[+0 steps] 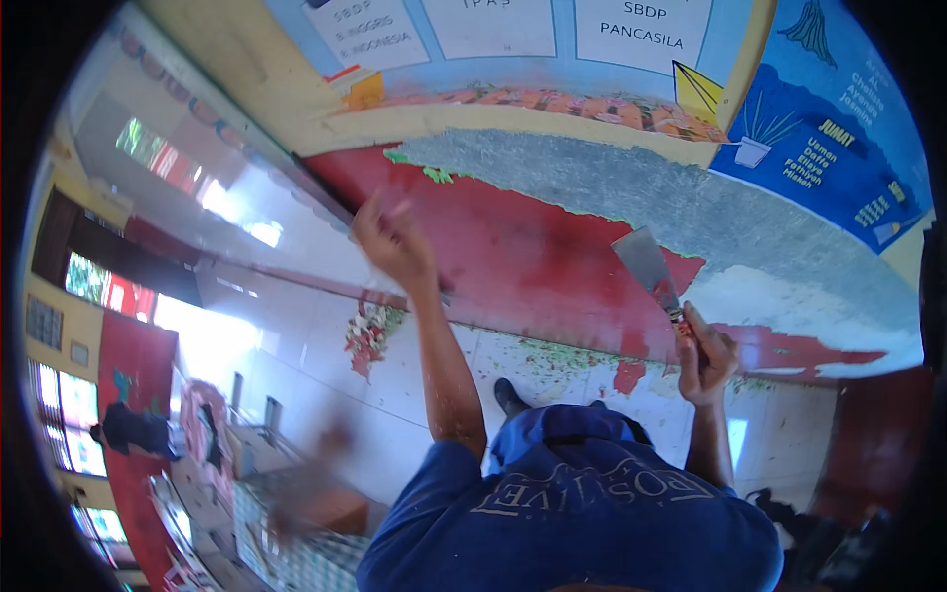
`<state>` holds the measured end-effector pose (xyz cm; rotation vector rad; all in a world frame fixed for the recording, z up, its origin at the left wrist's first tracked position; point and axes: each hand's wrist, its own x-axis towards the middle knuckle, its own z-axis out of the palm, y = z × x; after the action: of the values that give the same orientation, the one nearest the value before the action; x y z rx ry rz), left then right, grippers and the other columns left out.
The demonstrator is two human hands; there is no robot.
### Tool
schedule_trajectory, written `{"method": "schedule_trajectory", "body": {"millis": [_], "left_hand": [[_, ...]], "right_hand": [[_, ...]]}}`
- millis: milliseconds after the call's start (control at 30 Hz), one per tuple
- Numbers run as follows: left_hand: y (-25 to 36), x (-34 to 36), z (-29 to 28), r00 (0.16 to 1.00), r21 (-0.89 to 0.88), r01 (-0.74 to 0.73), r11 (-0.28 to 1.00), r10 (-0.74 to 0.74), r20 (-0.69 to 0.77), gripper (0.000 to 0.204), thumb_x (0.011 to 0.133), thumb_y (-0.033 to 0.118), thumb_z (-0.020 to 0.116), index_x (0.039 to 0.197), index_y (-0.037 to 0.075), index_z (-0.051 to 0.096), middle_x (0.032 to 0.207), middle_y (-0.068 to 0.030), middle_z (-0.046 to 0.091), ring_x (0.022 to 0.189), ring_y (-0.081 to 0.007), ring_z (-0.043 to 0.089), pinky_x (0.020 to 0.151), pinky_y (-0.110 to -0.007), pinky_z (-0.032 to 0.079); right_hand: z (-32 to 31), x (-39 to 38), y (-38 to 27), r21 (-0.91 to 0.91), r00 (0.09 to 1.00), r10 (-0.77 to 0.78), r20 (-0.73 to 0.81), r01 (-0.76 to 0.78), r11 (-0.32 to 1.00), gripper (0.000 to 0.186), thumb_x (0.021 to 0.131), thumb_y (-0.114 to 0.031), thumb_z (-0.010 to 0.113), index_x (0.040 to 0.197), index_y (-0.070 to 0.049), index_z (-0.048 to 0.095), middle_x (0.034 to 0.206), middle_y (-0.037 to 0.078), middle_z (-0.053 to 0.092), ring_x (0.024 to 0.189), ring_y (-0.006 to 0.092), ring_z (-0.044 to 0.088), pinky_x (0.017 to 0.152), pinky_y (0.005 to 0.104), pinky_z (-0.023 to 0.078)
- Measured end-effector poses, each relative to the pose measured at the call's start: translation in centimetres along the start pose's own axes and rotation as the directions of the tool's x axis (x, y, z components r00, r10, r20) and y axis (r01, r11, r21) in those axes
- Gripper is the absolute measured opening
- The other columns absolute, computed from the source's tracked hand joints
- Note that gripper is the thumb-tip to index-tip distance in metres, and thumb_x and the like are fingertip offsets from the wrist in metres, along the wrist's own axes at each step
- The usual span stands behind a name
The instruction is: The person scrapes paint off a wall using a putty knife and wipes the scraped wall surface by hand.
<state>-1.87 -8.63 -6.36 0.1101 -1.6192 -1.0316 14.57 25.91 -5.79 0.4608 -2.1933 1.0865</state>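
My right hand (705, 360) is wrapped round the handle of a putty knife (646, 264). Its wide metal blade points up and to the left, over the red paint (538, 252) of the lower wall. My left hand (395, 237) is raised at the left end of this red area, near a dark edge. Motion smears its fingers, and a pinkish blur at them is too unclear to name. Above the red paint runs a stripped grey strip (572, 178) with a ragged green-edged border. A whitish bare patch (779, 301) lies right of the blade.
Paint flakes (557, 360) litter the tiled floor along the wall's foot, with a larger heap of scraps (370, 331) to the left. Posters (819, 138) cover the upper wall. A checked-cloth table (296, 513) stands at the lower left, beside a blurred shape. Another person (138, 431) is farther left.
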Motion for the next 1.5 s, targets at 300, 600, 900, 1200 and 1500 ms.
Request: {"method": "schedule_trajectory", "body": {"millis": [300,600,900,1200,1500], "left_hand": [[3.1,-1.1,5.3,0.984,-0.238,-0.046,0.970,0.003,-0.180,0.013,0.081,0.003,0.069,0.092,0.000,0.066,0.077,-0.0087,0.063,0.060,-0.0157,0.059,0.055,-0.025,0.048],[-0.5,-7.8,0.6,0.949,0.087,0.293,0.952,-0.278,-0.146,0.015,0.091,0.010,0.055,0.080,0.001,0.059,0.071,-0.0075,0.061,0.054,-0.0177,0.055,0.050,-0.030,0.045],[3.3,-1.9,6.3,0.951,0.050,-0.182,0.982,0.189,-0.246,0.022,0.084,0.020,0.067,0.099,0.005,0.062,0.100,-0.0131,0.056,0.089,-0.0262,0.053,0.079,-0.038,0.044],[6.1,-10.3,2.5,0.719,-0.743,0.581,0.333,-0.636,0.278,0.028,0.095,0.027,0.048,0.087,0.001,0.055,0.077,-0.0086,0.058,0.053,-0.0155,0.055,0.046,-0.028,0.047],[11.4,-4.5,2.2,0.472,-0.313,0.681,-0.662,0.070,0.879,0.048,0.093,0.049,0.047,0.114,0.006,0.053,0.095,-0.0099,0.061,0.086,-0.0219,0.060,0.083,-0.039,0.047]], "right_hand": [[-2.1,-2.7,4.2,0.087,0.994,-0.103,0.045,0.099,0.991,0.035,0.083,-0.008,0.056,0.114,0.007,0.061,0.062,0.007,0.061,0.051,0.0118,0.056,0.051,0.0233,0.043],[-6.6,-7.1,7.2,0.038,0.991,0.069,-0.119,-0.065,0.997,0.043,0.093,-0.015,0.047,0.129,0.009,0.048,0.061,0.004,0.054,0.050,0.0069,0.046,0.047,0.0215,0.038],[-5.3,-6.1,6.2,0.173,0.978,0.209,-0.020,-0.202,0.964,0.052,0.097,-0.033,0.047,0.127,0.008,0.049,0.070,0.007,0.058,0.056,0.0093,0.049,0.049,0.0228,0.042],[0.5,0.6,-0.3,0.356,0.955,0.152,0.254,-0.238,0.904,0.042,0.096,-0.012,0.044,0.133,0.006,0.043,0.083,0.012,0.059,0.049,0.0052,0.044,0.043,0.0188,0.035],[11.8,10.1,-9.4,-0.354,0.936,-0.310,0.167,0.350,0.867,0.034,0.085,0.003,0.053,0.117,0.001,0.061,0.081,0.017,0.067,0.063,0.0224,0.067,0.056,0.0286,0.051]]}}
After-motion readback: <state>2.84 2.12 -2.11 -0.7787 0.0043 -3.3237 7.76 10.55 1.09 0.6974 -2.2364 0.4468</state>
